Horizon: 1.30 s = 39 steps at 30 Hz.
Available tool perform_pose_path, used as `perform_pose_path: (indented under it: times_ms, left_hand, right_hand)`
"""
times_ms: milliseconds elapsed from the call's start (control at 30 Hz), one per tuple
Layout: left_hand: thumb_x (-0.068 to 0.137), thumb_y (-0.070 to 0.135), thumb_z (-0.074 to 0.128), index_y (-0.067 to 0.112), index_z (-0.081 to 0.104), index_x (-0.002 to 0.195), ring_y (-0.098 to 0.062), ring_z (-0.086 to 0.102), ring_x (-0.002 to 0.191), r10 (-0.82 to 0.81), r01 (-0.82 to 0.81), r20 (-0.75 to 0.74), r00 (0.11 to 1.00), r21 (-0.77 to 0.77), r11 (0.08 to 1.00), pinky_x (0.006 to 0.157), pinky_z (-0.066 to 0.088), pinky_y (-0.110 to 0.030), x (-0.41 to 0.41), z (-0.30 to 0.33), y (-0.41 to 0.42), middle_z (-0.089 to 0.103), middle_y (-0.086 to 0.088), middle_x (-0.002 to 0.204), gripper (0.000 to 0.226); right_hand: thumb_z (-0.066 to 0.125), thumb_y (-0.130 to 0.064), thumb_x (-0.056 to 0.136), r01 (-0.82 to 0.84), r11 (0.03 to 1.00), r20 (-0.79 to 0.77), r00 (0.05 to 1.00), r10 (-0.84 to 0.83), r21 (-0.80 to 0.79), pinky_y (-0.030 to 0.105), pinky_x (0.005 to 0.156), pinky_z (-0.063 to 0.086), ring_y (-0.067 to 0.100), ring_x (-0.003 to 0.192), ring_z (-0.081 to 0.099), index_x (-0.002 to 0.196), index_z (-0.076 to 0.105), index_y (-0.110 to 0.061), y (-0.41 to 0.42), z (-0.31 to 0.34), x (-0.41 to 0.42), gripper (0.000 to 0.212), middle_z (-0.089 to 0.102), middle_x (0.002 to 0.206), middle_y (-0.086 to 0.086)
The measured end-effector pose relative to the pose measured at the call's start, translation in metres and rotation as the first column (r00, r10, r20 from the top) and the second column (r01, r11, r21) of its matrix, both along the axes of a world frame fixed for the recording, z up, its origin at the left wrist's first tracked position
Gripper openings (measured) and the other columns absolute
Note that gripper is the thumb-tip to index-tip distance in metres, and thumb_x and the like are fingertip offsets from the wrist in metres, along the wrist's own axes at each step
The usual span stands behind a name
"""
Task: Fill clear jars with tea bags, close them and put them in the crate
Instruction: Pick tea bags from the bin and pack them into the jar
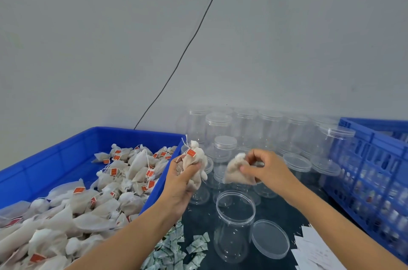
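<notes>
tea bags [66, 214] in bin [55, 159] left, open jar [234, 225] ctr, crate [371, 170] right

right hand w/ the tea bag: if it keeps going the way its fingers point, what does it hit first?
The right hand points left, toward the left hand. First in line looks like the bunch of tea bags the left hand grips, not the open jar below. Depth is uncertain from one view.
</notes>
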<state>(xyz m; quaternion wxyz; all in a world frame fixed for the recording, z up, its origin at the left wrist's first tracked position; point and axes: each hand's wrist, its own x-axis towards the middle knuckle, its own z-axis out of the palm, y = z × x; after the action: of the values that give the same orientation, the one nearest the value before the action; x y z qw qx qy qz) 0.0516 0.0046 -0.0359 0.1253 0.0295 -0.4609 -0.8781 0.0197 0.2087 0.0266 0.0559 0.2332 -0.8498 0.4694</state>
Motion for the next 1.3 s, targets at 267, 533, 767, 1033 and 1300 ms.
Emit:
perform_pose_path:
  times_ms: [267,533,767,1033,1300]
  left_hand:
    - [0.066,0.014,0.074,0.015,0.056,0.115,-0.015,0.059,0.072,-0.173,0.173,0.019,0.985,0.024,0.985,0.065,0.041,-0.028,-0.002,-0.004,0.003,0.073,-0.002,0.082,0.052]
    - [0.061,0.004,0.081,0.013,0.045,0.134,-0.022,0.068,0.075,-0.369,0.368,-0.016,0.929,-0.037,0.929,0.058,0.055,-0.028,0.006,0.000,0.011,0.066,-0.017,0.100,0.082]
    - [0.068,0.018,0.083,0.013,0.047,0.132,-0.019,0.067,0.071,-0.430,0.429,-0.064,0.901,-0.030,0.903,0.058,0.056,-0.025,0.008,0.001,0.007,0.068,-0.018,0.100,0.074]
    - [0.084,0.023,0.065,0.007,0.049,0.132,-0.016,0.060,0.062,-0.218,0.218,-0.008,0.976,0.018,0.976,0.047,0.046,-0.019,0.001,-0.004,0.005,0.068,-0.013,0.084,0.053]
    - [0.094,0.024,0.059,0.005,0.051,0.125,-0.015,0.054,0.057,-0.129,0.129,0.020,0.991,0.017,0.992,0.042,0.042,-0.016,0.000,-0.004,0.005,0.065,-0.015,0.075,0.037]
  right_hand:
    - [0.058,-0.004,0.085,-0.098,0.964,0.005,0.995,0.100,0.246,0.007,0.074,0.044,0.000,0.092,0.056,0.098,0.055,-0.028,0.001,-0.026,0.004,0.028,0.058,0.101,-0.017]
    - [0.069,-0.037,0.084,-0.185,0.980,-0.119,0.974,0.193,0.072,0.022,0.079,0.052,0.004,0.084,0.060,0.101,0.065,-0.021,-0.044,-0.006,0.008,0.023,0.066,0.093,-0.010]
    - [0.066,-0.018,0.089,-0.094,0.972,-0.091,0.993,0.076,-0.215,0.028,0.057,0.051,0.013,0.062,0.059,0.079,0.063,-0.020,-0.050,-0.003,0.004,0.011,0.064,0.072,-0.001]
    - [0.066,-0.014,0.089,-0.037,0.969,0.072,0.996,0.056,-0.246,0.018,0.048,0.048,0.003,0.048,0.056,0.092,0.066,-0.007,-0.011,0.007,-0.013,0.008,0.065,0.068,0.000]
    - [0.073,-0.025,0.083,-0.262,0.766,0.148,0.965,0.217,0.587,0.020,0.070,0.047,0.008,0.080,0.060,0.089,0.064,-0.023,-0.007,-0.028,-0.010,0.011,0.065,0.089,-0.007]
